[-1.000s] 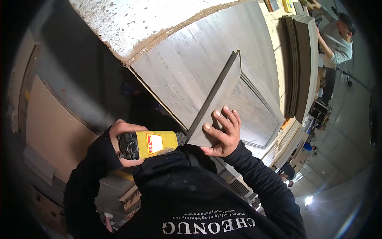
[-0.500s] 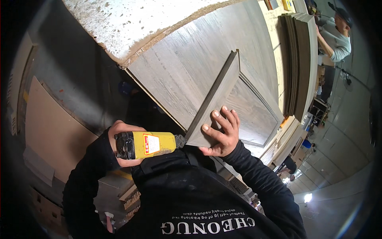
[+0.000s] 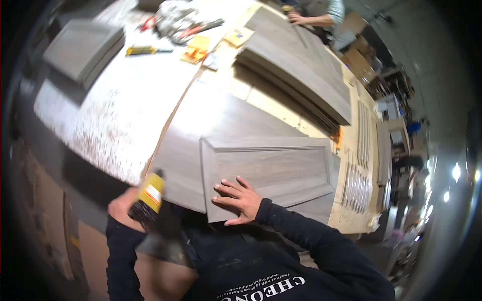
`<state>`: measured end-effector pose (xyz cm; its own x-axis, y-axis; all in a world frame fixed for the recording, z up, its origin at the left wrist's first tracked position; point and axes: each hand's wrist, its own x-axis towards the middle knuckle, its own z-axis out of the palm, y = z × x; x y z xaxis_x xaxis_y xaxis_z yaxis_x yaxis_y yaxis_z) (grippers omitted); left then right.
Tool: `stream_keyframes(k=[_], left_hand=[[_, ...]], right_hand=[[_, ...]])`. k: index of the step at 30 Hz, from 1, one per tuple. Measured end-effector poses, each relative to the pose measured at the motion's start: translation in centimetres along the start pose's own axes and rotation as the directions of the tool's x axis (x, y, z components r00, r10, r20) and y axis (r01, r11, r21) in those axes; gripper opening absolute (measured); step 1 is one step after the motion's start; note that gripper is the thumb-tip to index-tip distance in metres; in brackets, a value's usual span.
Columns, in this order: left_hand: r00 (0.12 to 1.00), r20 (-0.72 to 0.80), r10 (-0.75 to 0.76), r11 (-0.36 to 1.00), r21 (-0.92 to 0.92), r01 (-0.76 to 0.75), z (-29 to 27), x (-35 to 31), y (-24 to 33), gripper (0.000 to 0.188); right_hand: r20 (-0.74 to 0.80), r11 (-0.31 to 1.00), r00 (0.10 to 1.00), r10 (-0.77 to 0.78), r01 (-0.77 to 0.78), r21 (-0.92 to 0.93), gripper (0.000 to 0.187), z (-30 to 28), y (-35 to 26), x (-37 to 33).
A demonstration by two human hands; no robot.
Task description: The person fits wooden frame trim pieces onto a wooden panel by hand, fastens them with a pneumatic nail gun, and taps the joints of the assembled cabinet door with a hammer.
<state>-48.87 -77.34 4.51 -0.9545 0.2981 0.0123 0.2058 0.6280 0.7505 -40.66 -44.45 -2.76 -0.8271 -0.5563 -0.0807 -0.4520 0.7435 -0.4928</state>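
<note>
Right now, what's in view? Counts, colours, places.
Framed panel: one, grey, front centre.
Power tool: one, yellow, black, lower left.
Flat panel: one, grey, beneath framed panel.
Scuffed board: one, white, left.
Large panel stack: one, grey, upper centre.
Small panel stack: one, grey, upper left.
Screwdriver-like tool: one, yellow, black, on board.
Thin strips: several, grey, right.
Co-worker's hand: one, pale sleeve, top.
Background clutter: uncountable, mixed colours, right.
Left hand: one, black sleeve, gripping power tool.
Right hand: one, black sleeve, spread on framed panel.

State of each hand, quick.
Left hand: closed around the yellow tool.
Right hand: open, fingers spread on the grey panel, grasping nothing.
</note>
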Motion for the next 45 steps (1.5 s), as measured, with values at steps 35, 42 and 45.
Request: stream_keyframes(k=[35, 42, 45], left_hand=[[0.964, -0.22, -0.151, 0.968, -0.23, 0.099, 10.3, 3.5, -5.4, 0.038], [0.788, 0.202, -0.581, 0.549, -0.617, 0.563, 20.0, -18.3, 4.5, 0.045], [0.782, 0.228, -0.58, 0.472, -0.688, 0.551, 19.8, -17.6, 3.3, 0.046]], right_hand=[[-0.333, 0.44, 0.29, 0.897, -0.535, 0.721, 0.035, -1.9, 8.8, -26.8], [0.095, 0.247, 0.552, 0.829, -0.512, 0.823, 0.048, 0.1, 3.8, -17.8], [0.068, 0.243, 0.535, 0.842, -0.488, 0.838, 0.056, 1.3, 2.9, -16.2]])
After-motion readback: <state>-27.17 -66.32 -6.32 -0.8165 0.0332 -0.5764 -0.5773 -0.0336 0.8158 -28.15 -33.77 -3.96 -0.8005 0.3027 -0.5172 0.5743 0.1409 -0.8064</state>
